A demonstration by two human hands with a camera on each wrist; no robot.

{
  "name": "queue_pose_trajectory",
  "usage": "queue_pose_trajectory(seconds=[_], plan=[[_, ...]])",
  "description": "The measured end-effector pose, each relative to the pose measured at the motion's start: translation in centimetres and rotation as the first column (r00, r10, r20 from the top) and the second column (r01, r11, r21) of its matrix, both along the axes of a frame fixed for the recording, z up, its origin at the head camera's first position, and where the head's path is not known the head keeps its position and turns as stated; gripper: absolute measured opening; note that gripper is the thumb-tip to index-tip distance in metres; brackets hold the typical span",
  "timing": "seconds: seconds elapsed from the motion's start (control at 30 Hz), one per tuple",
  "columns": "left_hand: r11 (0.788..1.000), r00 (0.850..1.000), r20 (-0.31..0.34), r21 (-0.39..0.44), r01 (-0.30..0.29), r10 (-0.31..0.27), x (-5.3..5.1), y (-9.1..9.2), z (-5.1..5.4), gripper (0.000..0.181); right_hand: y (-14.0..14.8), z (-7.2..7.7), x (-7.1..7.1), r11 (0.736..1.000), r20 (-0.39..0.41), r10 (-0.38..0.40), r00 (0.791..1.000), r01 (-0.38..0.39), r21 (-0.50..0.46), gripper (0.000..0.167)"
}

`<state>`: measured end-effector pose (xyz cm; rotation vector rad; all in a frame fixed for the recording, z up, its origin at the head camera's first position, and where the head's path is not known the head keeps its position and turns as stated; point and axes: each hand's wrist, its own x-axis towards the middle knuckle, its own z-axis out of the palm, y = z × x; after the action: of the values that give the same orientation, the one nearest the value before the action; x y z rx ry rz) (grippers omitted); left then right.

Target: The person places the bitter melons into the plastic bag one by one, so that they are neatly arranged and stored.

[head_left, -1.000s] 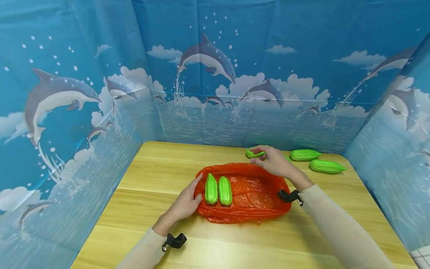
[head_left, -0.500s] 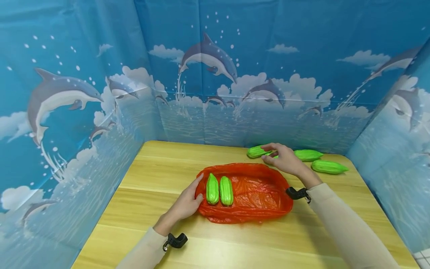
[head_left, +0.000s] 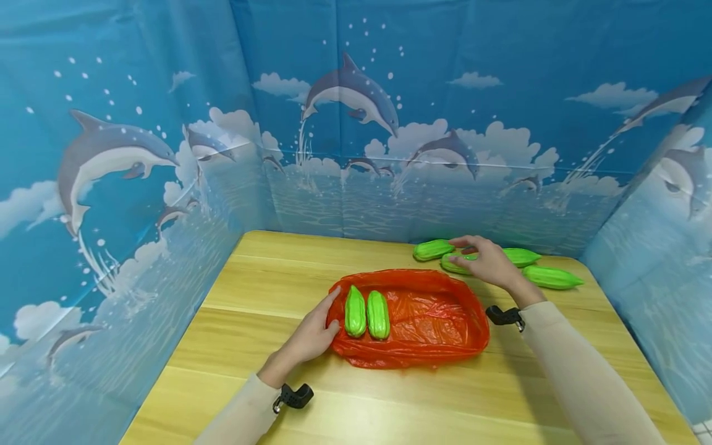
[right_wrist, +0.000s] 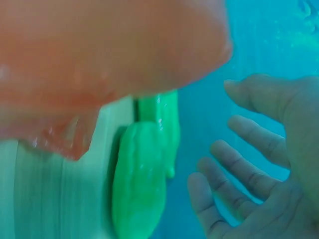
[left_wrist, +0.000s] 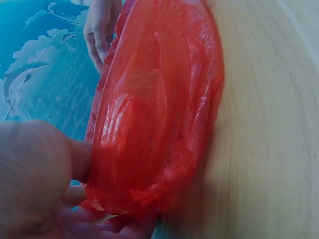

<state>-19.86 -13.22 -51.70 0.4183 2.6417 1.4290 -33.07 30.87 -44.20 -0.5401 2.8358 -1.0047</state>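
A red plastic bag (head_left: 408,353) lies on the table, mouth spread wide like an oval tub. Inside its left end are two bright green, ridged, pointed vegetables (head_left: 355,312). My left hand (head_left: 308,334) holds the bag's left end; in the left wrist view the thumb is at the rim and the fingers lie against the outside. Beyond the bag my right hand (head_left: 486,262) hovers over a green ridged vegetable (head_left: 456,264), fingers spread and slightly bent. The right wrist view shows that hand (right_wrist: 259,169) holding nothing, with two green vegetables (right_wrist: 139,184) beside it.
More green ridged vegetables lie along the table's back edge, one at the left (head_left: 432,250) and two at the right (head_left: 552,277). Blue dolphin-print sheets (head_left: 389,198) hang behind and beside the wooden table (head_left: 267,272).
My right hand has shifted right along the back row, from over the leftmost vegetable to the one beside it, uncovering the leftmost. The left hand stays at the bag. The view has turned slightly left.
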Motion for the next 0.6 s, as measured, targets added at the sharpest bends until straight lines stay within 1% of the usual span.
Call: queue_pose_trajectory(seconds=[0.3,0.6], plan=[[1.000,1.000,0.004,-0.009,-0.016,0.016,0.1,0.1,0.1,0.078,1.7,-1.5,-0.7,1.000,0.013,-0.002,1.000,0.002,0.012,0.064],[1.000,1.000,0.001,-0.017,-0.006,0.006,-0.1,0.1,0.2,0.079,2.8,-2.6,-1.1,0.999,0.056,-0.026,0.998,0.025,0.028,0.074]])
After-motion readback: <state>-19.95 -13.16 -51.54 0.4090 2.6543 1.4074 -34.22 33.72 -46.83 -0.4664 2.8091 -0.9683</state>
